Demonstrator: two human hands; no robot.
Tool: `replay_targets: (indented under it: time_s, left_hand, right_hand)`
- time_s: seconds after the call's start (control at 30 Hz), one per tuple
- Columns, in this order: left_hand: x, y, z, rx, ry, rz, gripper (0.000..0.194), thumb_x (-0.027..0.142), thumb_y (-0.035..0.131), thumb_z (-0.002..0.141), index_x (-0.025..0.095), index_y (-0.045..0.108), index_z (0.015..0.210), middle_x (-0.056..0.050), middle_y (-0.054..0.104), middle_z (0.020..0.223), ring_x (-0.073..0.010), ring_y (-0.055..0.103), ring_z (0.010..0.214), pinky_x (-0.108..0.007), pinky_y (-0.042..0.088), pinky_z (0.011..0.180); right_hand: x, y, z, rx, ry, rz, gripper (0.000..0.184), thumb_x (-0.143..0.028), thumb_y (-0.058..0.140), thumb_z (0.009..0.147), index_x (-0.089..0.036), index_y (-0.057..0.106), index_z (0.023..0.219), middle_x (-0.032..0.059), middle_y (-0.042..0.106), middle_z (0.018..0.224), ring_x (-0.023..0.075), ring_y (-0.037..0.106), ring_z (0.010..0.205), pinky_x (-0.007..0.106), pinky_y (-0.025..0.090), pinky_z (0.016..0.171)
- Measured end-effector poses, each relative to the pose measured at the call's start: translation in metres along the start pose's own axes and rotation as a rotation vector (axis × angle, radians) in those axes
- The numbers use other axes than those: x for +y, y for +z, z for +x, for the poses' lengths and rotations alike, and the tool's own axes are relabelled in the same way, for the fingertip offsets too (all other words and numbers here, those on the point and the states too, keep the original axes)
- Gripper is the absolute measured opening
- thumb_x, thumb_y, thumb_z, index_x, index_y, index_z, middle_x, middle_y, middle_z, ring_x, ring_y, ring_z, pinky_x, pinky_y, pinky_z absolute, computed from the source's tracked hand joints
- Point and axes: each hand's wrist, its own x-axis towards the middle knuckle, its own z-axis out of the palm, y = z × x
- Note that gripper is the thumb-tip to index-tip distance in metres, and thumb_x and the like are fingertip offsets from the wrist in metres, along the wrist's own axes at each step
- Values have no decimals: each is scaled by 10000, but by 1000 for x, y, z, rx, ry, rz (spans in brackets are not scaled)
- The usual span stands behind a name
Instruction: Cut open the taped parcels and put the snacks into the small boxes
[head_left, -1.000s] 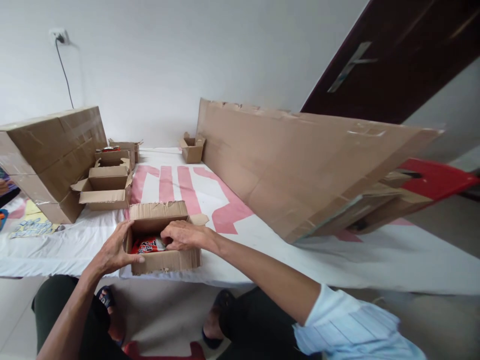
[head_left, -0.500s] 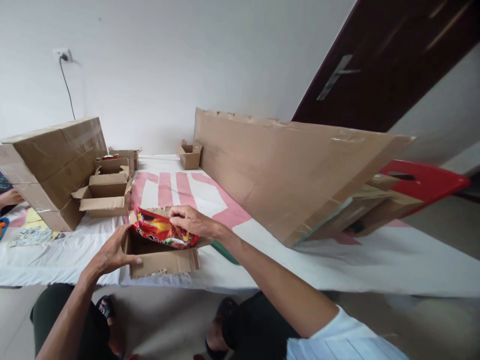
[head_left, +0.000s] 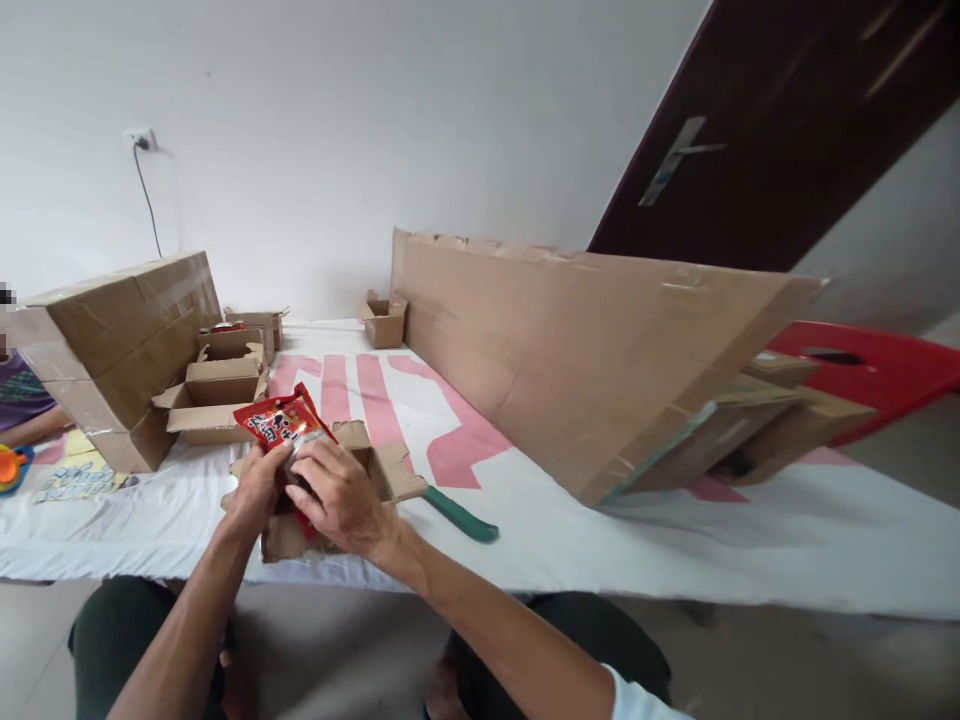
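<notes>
A red printed food packet (head_left: pixel 281 418) is held between my two hands, just above an open cardboard box (head_left: pixel 289 540). My left hand (head_left: pixel 259 485) is closed on the packet's left side, thumb on top. My right hand (head_left: pixel 337 495) lies over its right side with fingers bent onto it; part of the packet is hidden beneath. The box's flaps stand out at the right and back, and its inside is mostly covered by my hands. A green curved handle (head_left: pixel 461 515) sticks out from beside the box on the right.
Open cardboard boxes (head_left: pixel 217 400) line the left side by a wall of stacked taped boxes (head_left: pixel 120 350). A small open box (head_left: pixel 385 322) stands at the back. A large cardboard panel (head_left: pixel 562 350) rises on the right, near a red stool (head_left: pixel 900 370). Another person's arm (head_left: pixel 37 428) shows far left.
The packet has turned and come up out of the box toward the left. My left hand has left the box's edge and taken hold of the packet. The green handle shows more fully.
</notes>
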Motion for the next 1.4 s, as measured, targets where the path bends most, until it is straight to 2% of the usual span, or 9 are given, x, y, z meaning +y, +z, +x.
replay_targets:
  time_s: [0.07,0.13,0.2,0.3,0.43,0.77,0.97,1.23,1.4]
  left_hand:
    - [1,-4,4,45,-33,-70,504,407,999,653,177,733,1014,-37,833,897,-242,788,823,-315,621,768]
    - [6,-10,8,2,-97,-100,531,369,1000,618,158,732,1024,-52,843,890,-246,794,784,-330,639,761]
    - [11,-15,11,-61,-156,-99,561,366,993,620,144,740,1070,-68,854,896,-259,802,761,-347,652,742]
    - [16,-16,16,-122,-179,-80,560,380,991,656,135,745,1096,-89,863,926,-260,809,749,-357,664,740]
    - [17,-16,19,-170,-125,-57,580,379,1034,660,125,765,1107,-115,868,966,-272,830,822,-343,661,772]
    - [16,-21,19,-379,-106,44,564,437,1078,666,155,835,1090,-115,878,1002,-299,846,887,-385,683,843]
    - [10,-19,30,-296,-42,55,553,424,1086,629,156,846,1049,-112,878,992,-307,849,891,-392,694,839]
    - [2,-21,42,-211,-60,-35,586,532,1066,685,106,841,1019,-111,851,841,-266,827,753,-360,687,751]
    - [20,-18,67,-260,41,-83,556,500,1026,769,128,844,1140,-139,880,1052,-289,849,928,-399,702,855]
  right_hand:
    - [12,-2,-3,120,133,106,176,-293,658,1052,-211,733,1189,173,737,1327,336,658,1269,526,535,1162]
    - [30,-5,-4,188,390,305,282,-370,676,1039,-210,720,1267,169,735,1349,332,680,1265,527,565,1134]
    - [47,-3,-3,117,611,612,389,-506,716,1006,-220,725,1270,127,775,1263,307,735,1159,482,629,1021]
    - [58,7,-3,-44,755,1069,572,-721,824,873,-215,778,1135,59,819,1015,280,785,970,427,664,885]
    - [56,20,-6,8,799,1274,647,-744,959,715,-194,799,1016,18,786,808,241,777,797,385,658,794]
    - [64,26,-3,199,849,1185,612,-725,939,707,-223,780,1018,8,781,795,249,755,755,367,627,685]
    - [65,24,-1,211,772,1232,569,-685,935,748,-223,774,1040,31,818,885,274,787,894,398,651,795]
    - [82,36,9,262,762,1266,582,-700,978,692,-215,790,953,15,820,834,236,764,784,375,635,771]
    - [102,34,45,331,659,1253,533,-659,973,713,-236,827,1003,14,827,872,239,760,845,370,628,805]
